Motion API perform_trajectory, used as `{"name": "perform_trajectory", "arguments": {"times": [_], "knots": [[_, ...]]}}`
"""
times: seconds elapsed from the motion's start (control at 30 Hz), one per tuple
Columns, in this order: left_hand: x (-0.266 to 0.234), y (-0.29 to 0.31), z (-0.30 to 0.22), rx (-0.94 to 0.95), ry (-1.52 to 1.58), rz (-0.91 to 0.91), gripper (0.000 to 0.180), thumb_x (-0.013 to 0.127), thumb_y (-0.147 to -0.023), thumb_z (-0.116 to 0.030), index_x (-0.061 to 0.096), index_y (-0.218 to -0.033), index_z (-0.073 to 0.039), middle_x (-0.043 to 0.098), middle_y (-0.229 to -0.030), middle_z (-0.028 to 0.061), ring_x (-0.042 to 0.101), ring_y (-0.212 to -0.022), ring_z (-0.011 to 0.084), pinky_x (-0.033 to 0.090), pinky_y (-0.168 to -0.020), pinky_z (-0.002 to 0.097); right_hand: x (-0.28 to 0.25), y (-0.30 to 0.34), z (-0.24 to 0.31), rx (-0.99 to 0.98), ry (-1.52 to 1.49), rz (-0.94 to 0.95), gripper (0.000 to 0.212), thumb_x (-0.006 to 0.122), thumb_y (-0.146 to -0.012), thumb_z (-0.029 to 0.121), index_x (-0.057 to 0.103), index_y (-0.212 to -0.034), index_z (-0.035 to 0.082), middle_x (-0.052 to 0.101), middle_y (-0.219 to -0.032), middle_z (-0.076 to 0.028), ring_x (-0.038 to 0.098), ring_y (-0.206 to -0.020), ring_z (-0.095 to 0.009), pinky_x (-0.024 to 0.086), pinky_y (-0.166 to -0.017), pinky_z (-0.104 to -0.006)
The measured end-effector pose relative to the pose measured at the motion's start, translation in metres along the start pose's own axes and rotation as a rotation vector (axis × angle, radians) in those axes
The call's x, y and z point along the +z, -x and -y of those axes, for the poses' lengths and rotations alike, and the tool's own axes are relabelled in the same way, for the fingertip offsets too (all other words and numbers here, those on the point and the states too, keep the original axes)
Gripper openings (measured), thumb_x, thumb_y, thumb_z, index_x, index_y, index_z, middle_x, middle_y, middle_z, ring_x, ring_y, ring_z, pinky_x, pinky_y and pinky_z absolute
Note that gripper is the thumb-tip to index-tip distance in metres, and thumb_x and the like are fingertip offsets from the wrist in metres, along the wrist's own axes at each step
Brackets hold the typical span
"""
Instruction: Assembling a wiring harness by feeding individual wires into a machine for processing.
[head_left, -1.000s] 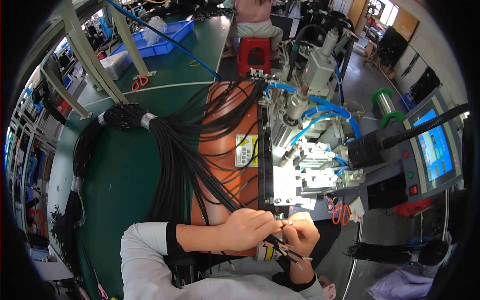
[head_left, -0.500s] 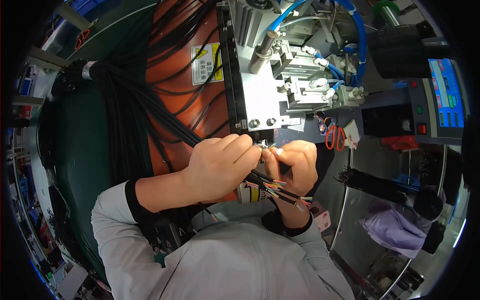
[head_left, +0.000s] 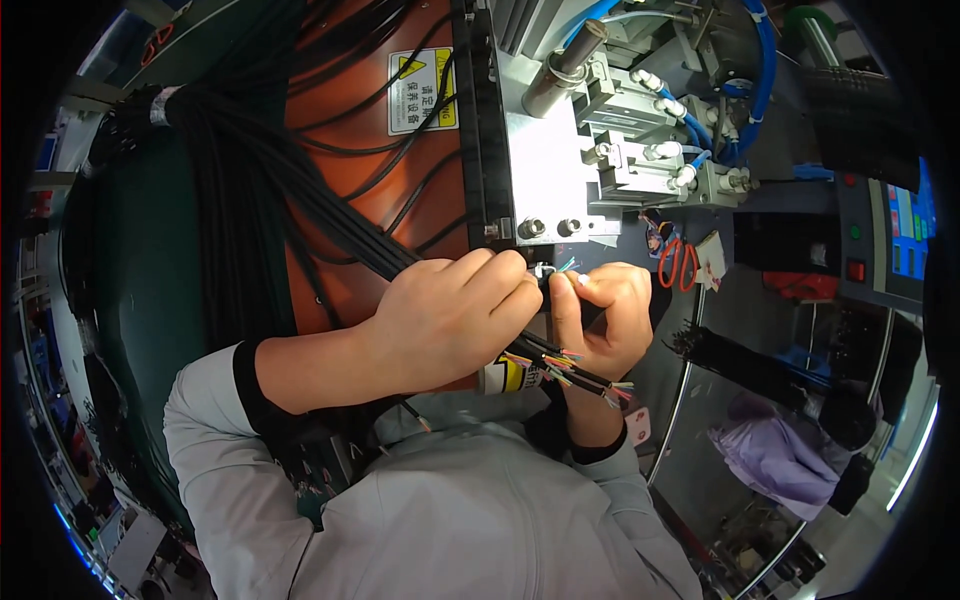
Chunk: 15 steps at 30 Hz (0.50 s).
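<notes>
Your left hand (head_left: 455,315) grips a black cable bundle (head_left: 330,225) over the orange mat (head_left: 340,110), your right hand (head_left: 600,315) pinching one cable's coloured wire ends (head_left: 565,268) beneath the grey machine (head_left: 545,160).

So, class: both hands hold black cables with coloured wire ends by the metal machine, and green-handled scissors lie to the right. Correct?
Not quite. In the head view the scissors have red handles, not green. The left hand and right hand do hold the black cables by the metal machine.
</notes>
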<state>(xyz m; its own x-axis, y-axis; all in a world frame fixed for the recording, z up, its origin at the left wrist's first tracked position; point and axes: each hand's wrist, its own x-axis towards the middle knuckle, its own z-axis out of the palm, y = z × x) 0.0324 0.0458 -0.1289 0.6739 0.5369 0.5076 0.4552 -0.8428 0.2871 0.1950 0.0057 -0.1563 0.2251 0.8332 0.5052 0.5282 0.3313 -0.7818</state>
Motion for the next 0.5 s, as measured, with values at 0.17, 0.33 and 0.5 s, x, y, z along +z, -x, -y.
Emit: {"name": "perform_trajectory", "arguments": {"times": [0.17, 0.33, 0.5], "knots": [[0.003, 0.001, 0.0, 0.026, 0.005, 0.018, 0.029, 0.059, -0.066, -0.009, 0.062, -0.094, -0.001, 0.049, -0.074, 0.0019, 0.047, -0.056, 0.0114, 0.033, -0.043, 0.0232, -0.014, -0.008, 0.001, 0.069, -0.022, 0.211, 0.016, 0.069, -0.073, -0.005, 0.053, -0.074, 0.001, 0.055, -0.079, -0.004, 0.048, -0.071, -0.009, 0.04, -0.064, -0.0236], [0.007, 0.003, 0.002, 0.113, -0.016, -0.06, 0.032, 0.059, -0.064, -0.01, 0.063, -0.095, -0.001, 0.053, -0.077, 0.0011, 0.047, -0.055, 0.0104, 0.032, -0.044, 0.0222, -0.038, -0.018, -0.009, 0.606, -0.459, 0.494, 0.014, 0.068, -0.074, -0.002, 0.055, -0.076, 0.001, 0.055, -0.08, -0.003, 0.048, -0.07, -0.01, 0.039, -0.065, -0.0236], [0.01, 0.008, -0.001, 0.103, -0.034, -0.086, 0.033, 0.06, -0.066, -0.011, 0.064, -0.097, -0.002, 0.055, -0.077, 0.001, 0.048, -0.055, 0.0104, 0.033, -0.045, 0.0218, -0.038, -0.013, -0.011, 0.755, -0.707, 0.475, 0.011, 0.067, -0.079, 0.001, 0.057, -0.075, 0.0, 0.057, -0.079, -0.002, 0.049, -0.072, -0.006, 0.039, -0.064, -0.0212]]}}
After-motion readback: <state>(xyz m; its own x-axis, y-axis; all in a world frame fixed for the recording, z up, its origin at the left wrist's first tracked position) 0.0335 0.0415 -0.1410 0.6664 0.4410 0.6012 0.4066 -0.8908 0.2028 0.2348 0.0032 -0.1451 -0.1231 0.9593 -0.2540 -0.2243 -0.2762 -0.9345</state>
